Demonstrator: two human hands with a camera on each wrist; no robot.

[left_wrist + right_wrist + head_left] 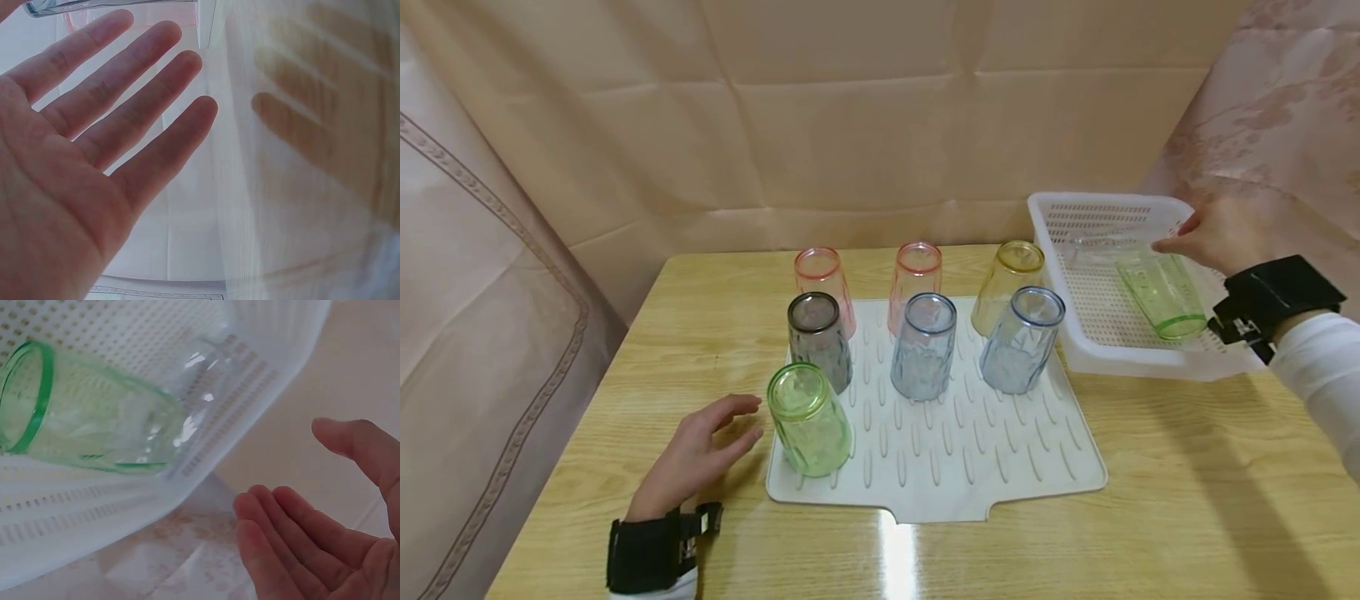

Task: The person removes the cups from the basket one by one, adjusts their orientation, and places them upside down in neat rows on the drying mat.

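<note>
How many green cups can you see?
2. One green cup stands upside down at the near left corner of the white mat. The other green cup lies on its side in the white basket.

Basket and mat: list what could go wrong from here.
1. The green cup lies on its side in the basket, with a clear cup behind it; a hasty grab by the right hand might knock them together.
2. Seven cups stand upside down, close together on the mat; setting another down could topple one.
3. The left hand rests beside the mat's green cup and could nudge it.
</note>
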